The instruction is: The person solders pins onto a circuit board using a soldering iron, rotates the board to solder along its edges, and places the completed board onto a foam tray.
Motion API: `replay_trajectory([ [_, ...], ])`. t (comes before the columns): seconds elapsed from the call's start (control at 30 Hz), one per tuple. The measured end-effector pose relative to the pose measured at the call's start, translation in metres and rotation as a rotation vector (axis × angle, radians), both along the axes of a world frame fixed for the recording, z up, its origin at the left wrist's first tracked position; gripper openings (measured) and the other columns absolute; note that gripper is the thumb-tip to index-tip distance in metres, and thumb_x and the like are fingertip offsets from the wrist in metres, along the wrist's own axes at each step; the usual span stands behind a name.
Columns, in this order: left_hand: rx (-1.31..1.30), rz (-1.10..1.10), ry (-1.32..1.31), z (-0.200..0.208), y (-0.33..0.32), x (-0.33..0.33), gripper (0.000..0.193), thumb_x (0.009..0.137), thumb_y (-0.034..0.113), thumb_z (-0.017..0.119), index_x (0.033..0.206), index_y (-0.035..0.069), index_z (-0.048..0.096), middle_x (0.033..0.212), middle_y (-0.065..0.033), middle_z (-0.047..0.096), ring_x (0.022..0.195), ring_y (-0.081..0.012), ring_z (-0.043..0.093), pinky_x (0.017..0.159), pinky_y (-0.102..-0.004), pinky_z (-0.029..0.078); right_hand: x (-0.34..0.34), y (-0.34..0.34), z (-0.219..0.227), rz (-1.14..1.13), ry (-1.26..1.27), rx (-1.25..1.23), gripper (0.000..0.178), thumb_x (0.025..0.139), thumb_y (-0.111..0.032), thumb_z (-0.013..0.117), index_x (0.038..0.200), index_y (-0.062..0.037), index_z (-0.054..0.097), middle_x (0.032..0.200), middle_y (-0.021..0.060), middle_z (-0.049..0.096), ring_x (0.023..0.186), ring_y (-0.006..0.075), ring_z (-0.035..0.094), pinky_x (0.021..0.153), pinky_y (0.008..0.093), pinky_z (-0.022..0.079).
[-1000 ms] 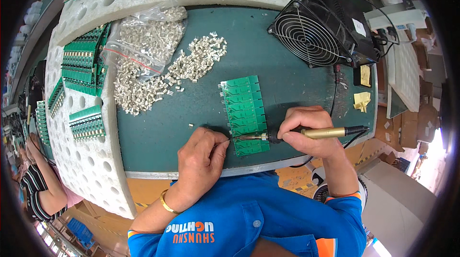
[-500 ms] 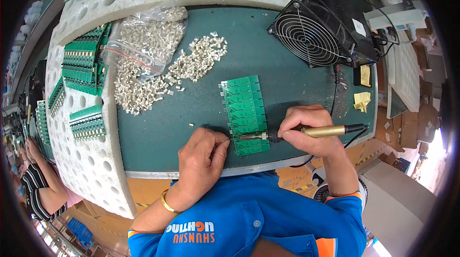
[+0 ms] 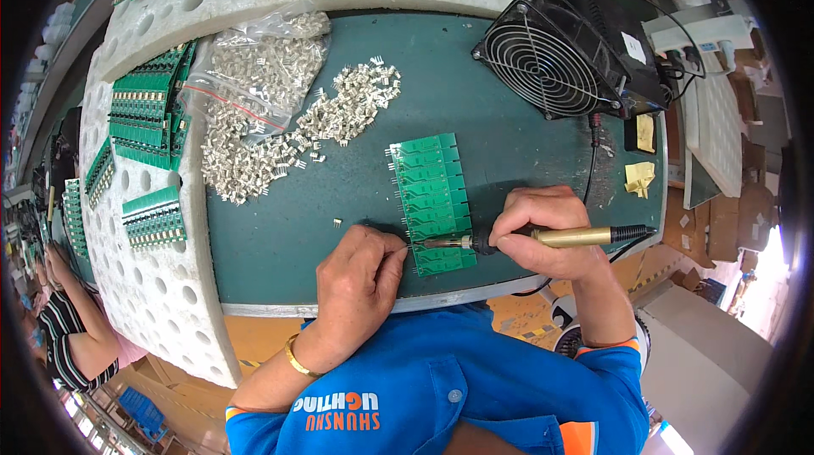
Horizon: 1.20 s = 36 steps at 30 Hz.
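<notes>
My right hand (image 3: 547,230) is closed round the gold handle of a soldering iron (image 3: 577,236). The iron's tip lies over the lower part of a green circuit board panel (image 3: 431,192), which rests on the bench with small pins along its left edge. At that same edge, beside the tip, my left hand (image 3: 363,273) is closed in a pinch; whatever its fingertips hold is hidden. One loose white connector (image 3: 337,223) lies just above my left hand. Farther off, a heap of white pin connectors (image 3: 348,107) spreads from an open clear plastic bag (image 3: 271,65).
A black fan (image 3: 547,65) stands at the far right, near a yellow sponge (image 3: 640,179). White foam blocks (image 3: 182,302) with holes border the bench left and back, holding stacked circuit boards (image 3: 148,111). The iron's cord runs right. Another person (image 3: 80,328) sits at the left.
</notes>
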<state>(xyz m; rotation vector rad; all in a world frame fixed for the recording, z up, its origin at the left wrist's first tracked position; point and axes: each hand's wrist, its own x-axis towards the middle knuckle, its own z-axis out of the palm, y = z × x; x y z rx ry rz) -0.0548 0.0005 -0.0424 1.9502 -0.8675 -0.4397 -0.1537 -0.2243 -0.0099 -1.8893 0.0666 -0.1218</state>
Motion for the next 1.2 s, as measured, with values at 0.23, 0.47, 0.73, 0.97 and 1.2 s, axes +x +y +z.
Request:
replay_trajectory([
  [0.23,0.009,-0.004,0.012,0.003,0.005,0.003,0.007,0.08,-0.004,0.066,0.083,0.0,0.061,0.076,-0.0101,0.057,0.064,-0.0212,0.057,0.057,-0.0303,0.045,-0.006,-0.005,0.007,-0.014,-0.035,-0.05,0.005,0.072,-0.001,0.067,0.072,-0.0033,0.063,0.063,0.0045,0.06,0.055,0.017,0.058,0.05,0.0291,0.043],
  [0.47,0.037,0.069,0.111,0.008,0.012,0.002,0.007,0.088,0.001,0.062,0.088,0.0,0.055,0.074,-0.0053,0.054,0.063,-0.0122,0.051,0.056,-0.0253,0.042,-0.035,-0.012,0.0,-0.107,-0.126,0.097,0.007,0.078,-0.007,0.066,0.081,-0.0011,0.065,0.065,0.0076,0.061,0.055,0.0148,0.055,0.05,0.0285,0.041],
  [0.73,0.079,0.117,0.289,0.011,0.01,-0.002,0.009,0.09,0.004,0.061,0.09,0.0,0.052,0.067,-0.0017,0.051,0.057,-0.0076,0.044,0.051,-0.0236,0.039,-0.036,0.029,-0.018,-0.189,-0.226,0.084,0.029,0.087,-0.032,0.067,0.094,-0.0034,0.066,0.078,0.0063,0.052,0.06,0.0158,0.054,0.051,0.0273,0.041],
  [0.97,0.18,0.095,0.325,0.015,0.007,-0.004,0.013,0.085,0.002,0.065,0.097,-0.002,0.06,0.061,-0.0029,0.053,0.051,-0.0061,0.044,0.047,-0.0239,0.037,-0.031,0.049,-0.026,-0.115,-0.237,-0.353,0.042,0.071,-0.016,0.08,0.106,-0.0091,0.059,0.09,0.0104,0.048,0.064,0.0226,0.056,0.053,0.0341,0.048],
  [1.2,0.139,0.059,0.389,0.008,0.008,-0.007,0.022,0.083,0.003,0.068,0.104,-0.002,0.064,0.072,-0.0063,0.064,0.05,-0.0048,0.044,0.047,-0.0233,0.039,-0.034,0.05,-0.032,-0.138,-0.233,-0.327,0.042,0.071,-0.013,0.079,0.108,-0.0089,0.058,0.091,0.0116,0.048,0.066,0.0236,0.057,0.055,0.0341,0.049],
])
